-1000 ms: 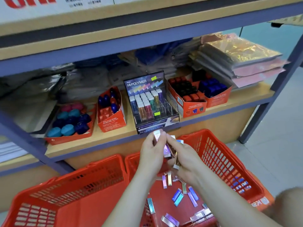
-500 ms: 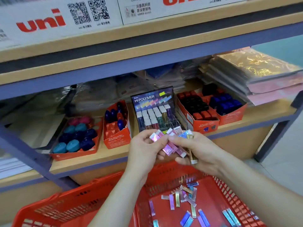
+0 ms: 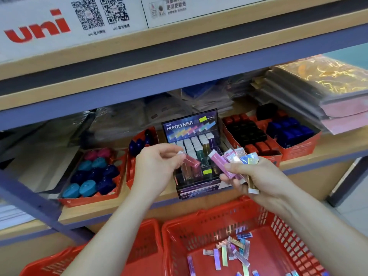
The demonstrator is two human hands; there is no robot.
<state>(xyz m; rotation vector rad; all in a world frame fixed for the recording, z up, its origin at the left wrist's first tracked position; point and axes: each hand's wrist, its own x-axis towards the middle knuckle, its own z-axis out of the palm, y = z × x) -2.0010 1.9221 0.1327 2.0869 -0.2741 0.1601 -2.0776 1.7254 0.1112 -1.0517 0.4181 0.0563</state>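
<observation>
In the middle of the frame, the left hand [image 3: 157,168] is pinching a single pink lead case [image 3: 191,160] between thumb and fingertips, with the other fingers curling loosely. It is holding the case tilted in front of the Hi-Polymer display box [image 3: 189,126], which is standing on the wooden shelf [image 3: 338,142]. Just right of centre, the right hand [image 3: 260,176] is gripping a fanned bundle of cases [image 3: 235,158], pink, silvery and blue. Its thumb is lying across them and its fingers are curling underneath, and the two hands are staying apart. At the lower right, a red basket [image 3: 209,218] is sitting below the shelf with loose cases [image 3: 225,255] lying scattered on its floor. A second red basket [image 3: 143,251] is touching its left side. At the left, an orange tray [image 3: 89,200] is holding teal, navy and pink rounded items, and wrapped packets [image 3: 328,90] are lying stacked at the upper right.
</observation>
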